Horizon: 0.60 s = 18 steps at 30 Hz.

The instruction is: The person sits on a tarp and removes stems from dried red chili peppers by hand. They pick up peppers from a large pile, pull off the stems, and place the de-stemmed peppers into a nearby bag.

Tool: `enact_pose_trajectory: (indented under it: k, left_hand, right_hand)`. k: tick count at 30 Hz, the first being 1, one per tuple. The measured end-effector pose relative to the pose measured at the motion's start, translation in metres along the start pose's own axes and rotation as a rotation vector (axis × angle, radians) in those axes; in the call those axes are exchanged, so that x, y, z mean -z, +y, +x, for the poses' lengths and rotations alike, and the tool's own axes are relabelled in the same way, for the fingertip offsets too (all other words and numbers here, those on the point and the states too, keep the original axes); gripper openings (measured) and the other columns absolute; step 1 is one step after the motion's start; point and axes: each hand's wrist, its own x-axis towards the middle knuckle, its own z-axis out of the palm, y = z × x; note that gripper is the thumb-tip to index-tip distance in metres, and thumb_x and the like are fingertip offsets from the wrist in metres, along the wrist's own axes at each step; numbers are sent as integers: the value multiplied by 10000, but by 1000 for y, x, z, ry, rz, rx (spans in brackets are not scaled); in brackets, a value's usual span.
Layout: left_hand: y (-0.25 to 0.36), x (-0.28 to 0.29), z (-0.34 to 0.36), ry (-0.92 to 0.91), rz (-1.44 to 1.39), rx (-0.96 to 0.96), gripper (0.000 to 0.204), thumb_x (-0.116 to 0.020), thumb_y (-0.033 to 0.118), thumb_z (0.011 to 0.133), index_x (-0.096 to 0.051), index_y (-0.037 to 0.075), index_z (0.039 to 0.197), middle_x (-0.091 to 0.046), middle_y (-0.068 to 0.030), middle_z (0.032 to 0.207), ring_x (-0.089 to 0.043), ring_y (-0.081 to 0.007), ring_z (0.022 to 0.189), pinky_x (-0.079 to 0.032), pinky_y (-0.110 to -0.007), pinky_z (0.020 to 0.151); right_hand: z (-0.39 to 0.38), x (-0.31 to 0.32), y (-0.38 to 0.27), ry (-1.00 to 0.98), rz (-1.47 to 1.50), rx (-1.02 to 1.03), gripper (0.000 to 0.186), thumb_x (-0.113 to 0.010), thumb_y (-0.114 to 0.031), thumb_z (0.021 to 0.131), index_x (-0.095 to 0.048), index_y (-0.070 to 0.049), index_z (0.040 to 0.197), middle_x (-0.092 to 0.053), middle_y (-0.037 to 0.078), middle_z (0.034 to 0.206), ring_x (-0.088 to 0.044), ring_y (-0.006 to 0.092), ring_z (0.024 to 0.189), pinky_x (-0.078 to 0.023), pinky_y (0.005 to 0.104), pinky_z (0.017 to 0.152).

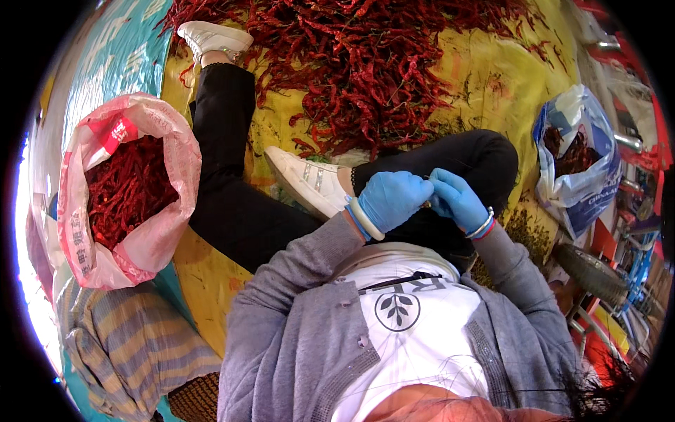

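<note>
My left hand [396, 201], in a blue glove, is curled closed above my lap. Close against it, my right hand [460, 201], also gloved in blue, has its fingers pinched together. The fingertips of both hands meet, and a small dark bit shows between them, too small to name. Just beyond my bent leg lies a large heap of dried red chilies [369, 81], spread over a yellow sheet [485, 74]. A pinkish-white woven sack [184, 169] stands open at my left, with red chilies [130, 186] inside.
At the right a blue-and-white bag [594, 186] holds dark red chilies. Beyond it are a black wheel [590, 273] and metal frames. My white shoes [306, 179] rest near the heap. Striped cloth [140, 337] lies at lower left, beside a turquoise sheet [116, 60] farther up.
</note>
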Motion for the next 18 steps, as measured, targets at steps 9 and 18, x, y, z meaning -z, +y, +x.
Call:
enact_pose_trajectory:
  k: [9,18]
  left_hand:
    - [2,28,-18,20,-34,65,74,-598,117,767,-527,98,772,-541,-84,692,-564,-264,645,-439,-355,534]
    - [45,-13,4,12,-375,165,117,-611,124,792,-518,63,754,-544,-141,657,-562,-346,628,-440,-386,525]
  right_hand:
    - [18,-28,13,-77,422,34,179,-507,-188,910,-498,-73,773,-435,13,600,-378,130,482,-314,254,450]
    - [-20,19,-23,607,-1437,625,160,-591,-148,826,-500,-40,750,-508,173,652,-544,364,621,-422,418,516]
